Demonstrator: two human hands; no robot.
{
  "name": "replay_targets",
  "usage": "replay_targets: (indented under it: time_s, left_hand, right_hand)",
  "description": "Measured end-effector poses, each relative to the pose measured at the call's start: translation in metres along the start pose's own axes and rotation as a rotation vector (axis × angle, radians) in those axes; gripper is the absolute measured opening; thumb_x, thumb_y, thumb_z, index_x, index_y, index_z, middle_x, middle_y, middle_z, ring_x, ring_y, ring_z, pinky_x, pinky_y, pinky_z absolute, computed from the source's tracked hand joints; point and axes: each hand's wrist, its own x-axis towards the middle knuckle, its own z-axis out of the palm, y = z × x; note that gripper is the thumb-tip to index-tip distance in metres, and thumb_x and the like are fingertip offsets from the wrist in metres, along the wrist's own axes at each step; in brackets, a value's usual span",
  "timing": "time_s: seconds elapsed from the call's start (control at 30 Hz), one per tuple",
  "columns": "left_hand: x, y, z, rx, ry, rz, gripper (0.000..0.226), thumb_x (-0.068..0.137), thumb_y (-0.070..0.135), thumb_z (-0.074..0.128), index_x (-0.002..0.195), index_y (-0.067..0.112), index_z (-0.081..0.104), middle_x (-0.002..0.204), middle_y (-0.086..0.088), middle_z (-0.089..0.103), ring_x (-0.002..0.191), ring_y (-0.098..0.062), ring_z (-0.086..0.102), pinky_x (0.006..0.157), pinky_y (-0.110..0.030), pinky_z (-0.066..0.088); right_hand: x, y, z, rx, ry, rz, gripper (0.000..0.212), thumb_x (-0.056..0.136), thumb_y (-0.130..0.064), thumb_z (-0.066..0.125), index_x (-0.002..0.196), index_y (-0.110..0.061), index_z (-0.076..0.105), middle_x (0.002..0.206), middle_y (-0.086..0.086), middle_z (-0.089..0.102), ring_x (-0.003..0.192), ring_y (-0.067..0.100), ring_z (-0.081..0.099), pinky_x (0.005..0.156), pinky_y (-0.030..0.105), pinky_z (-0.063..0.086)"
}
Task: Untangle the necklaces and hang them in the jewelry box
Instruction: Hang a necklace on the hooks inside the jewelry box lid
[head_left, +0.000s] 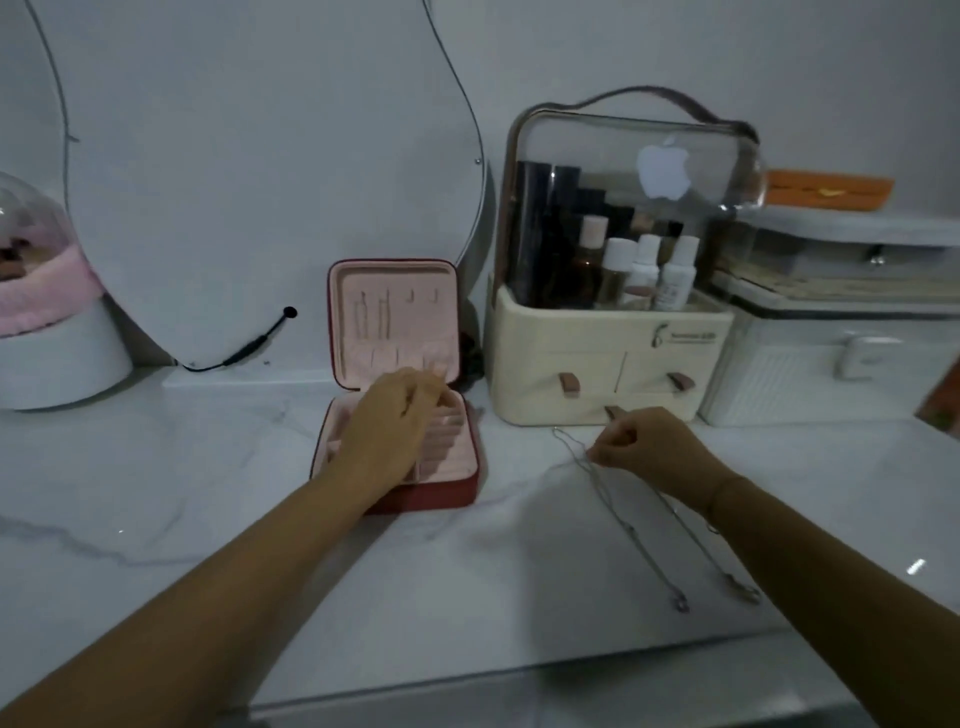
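On the bench (208, 467) the box (395, 312) stands open. The left hand (389, 421) hovers over its tray, grip unclear. The right hand (649, 452) pinches the necklaces (630, 530), which lie beside the box, seemingly not yet hung.

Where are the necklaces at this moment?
Head view, right of centre: the necklaces lie on the marble counter, in front of the cream organizer and right of the open jewelry box, their top end pinched by the right hand.

Marble counter (156, 467) bears jewelry box (395, 312), necklaces (631, 535), cosmetics organizer (597, 358).
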Motion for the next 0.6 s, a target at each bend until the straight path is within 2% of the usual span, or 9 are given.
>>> replay_targets:
  time_s: [0.03, 0.13, 0.2, 0.27, 0.3, 0.37, 0.43, 0.53, 0.6]
  left_hand:
    - [-0.008, 0.003, 0.005, -0.045, -0.065, -0.035, 0.040, 0.102, 0.025, 0.035, 0.082, 0.006, 0.064, 0.080, 0.001, 0.060, 0.062, 0.004, 0.058, 0.058, -0.006, 0.041]
    - [-0.023, 0.000, 0.011, 0.087, -0.103, 0.010, 0.045, 0.101, 0.037, 0.034, 0.086, 0.017, 0.071, 0.090, 0.008, 0.067, 0.080, 0.005, 0.058, 0.071, -0.005, 0.037]
    - [-0.030, -0.004, 0.010, 0.204, -0.098, 0.048, 0.046, 0.100, 0.041, 0.033, 0.087, 0.021, 0.072, 0.094, 0.008, 0.067, 0.087, -0.002, 0.058, 0.079, -0.013, 0.039]
    - [-0.035, -0.009, 0.012, 0.367, -0.051, 0.155, 0.051, 0.098, 0.048, 0.029, 0.089, 0.021, 0.071, 0.095, 0.004, 0.067, 0.090, -0.014, 0.056, 0.083, -0.028, 0.040]
    - [-0.038, -0.011, 0.014, 0.463, -0.034, 0.235, 0.054, 0.095, 0.052, 0.026, 0.087, 0.020, 0.069, 0.091, 0.003, 0.065, 0.088, -0.017, 0.054, 0.080, -0.031, 0.037]
    - [-0.042, -0.013, 0.016, 0.557, -0.020, 0.336, 0.055, 0.092, 0.053, 0.024, 0.084, 0.019, 0.066, 0.084, 0.003, 0.062, 0.082, -0.019, 0.051, 0.074, -0.032, 0.033]
    - [-0.042, -0.013, 0.017, 0.572, -0.010, 0.335, 0.054, 0.092, 0.051, 0.025, 0.084, 0.017, 0.065, 0.083, 0.002, 0.063, 0.080, -0.020, 0.050, 0.074, -0.035, 0.035]
    - [-0.042, -0.014, 0.018, 0.570, 0.011, 0.347, 0.053, 0.093, 0.051, 0.025, 0.083, 0.017, 0.064, 0.082, 0.001, 0.062, 0.079, -0.022, 0.050, 0.073, -0.036, 0.035]
    - [-0.042, -0.014, 0.018, 0.570, 0.016, 0.354, 0.052, 0.094, 0.051, 0.025, 0.083, 0.017, 0.064, 0.082, 0.002, 0.061, 0.079, -0.021, 0.049, 0.073, -0.035, 0.034]
  right_hand:
    - [0.000, 0.003, 0.003, -0.010, 0.013, 0.000, 0.017, 0.081, -0.019, 0.074, 0.074, -0.003, 0.075, 0.078, 0.012, 0.071, 0.074, 0.025, 0.065, 0.072, 0.029, 0.051]
    - [0.001, 0.009, 0.011, 0.017, 0.056, 0.027, 0.024, 0.079, -0.017, 0.075, 0.067, 0.003, 0.070, 0.077, 0.018, 0.071, 0.072, 0.028, 0.065, 0.060, 0.017, 0.046]
    - [0.001, 0.012, 0.015, 0.011, 0.046, 0.032, 0.027, 0.078, -0.017, 0.076, 0.057, -0.004, 0.066, 0.072, 0.013, 0.070, 0.062, 0.016, 0.060, 0.052, 0.005, 0.038]
    - [0.002, 0.014, 0.018, -0.016, 0.029, 0.035, 0.024, 0.078, -0.017, 0.075, 0.057, -0.010, 0.066, 0.071, 0.007, 0.068, 0.060, 0.007, 0.057, 0.053, 0.003, 0.038]
    - [0.004, 0.015, 0.019, -0.024, 0.036, 0.034, 0.020, 0.079, -0.015, 0.075, 0.062, -0.005, 0.069, 0.073, 0.008, 0.070, 0.063, 0.011, 0.061, 0.058, 0.007, 0.044]
    - [0.007, 0.016, 0.022, -0.045, 0.053, 0.045, 0.021, 0.078, -0.013, 0.073, 0.083, 0.007, 0.070, 0.077, 0.013, 0.071, 0.073, 0.025, 0.067, 0.070, 0.026, 0.054]
    - [0.009, 0.016, 0.023, -0.037, 0.048, 0.092, 0.039, 0.079, -0.013, 0.071, 0.107, 0.012, 0.062, 0.070, 0.013, 0.067, 0.070, 0.025, 0.064, 0.067, 0.028, 0.052]
    - [0.007, 0.012, 0.027, -0.063, -0.003, 0.135, 0.019, 0.086, -0.016, 0.063, 0.094, -0.004, 0.051, 0.060, 0.005, 0.053, 0.058, 0.014, 0.049, 0.056, 0.021, 0.038]
    - [0.006, 0.009, 0.028, -0.151, -0.070, 0.176, 0.013, 0.092, -0.021, 0.054, 0.093, -0.008, 0.051, 0.078, 0.009, 0.058, 0.071, 0.020, 0.052, 0.063, 0.024, 0.041]
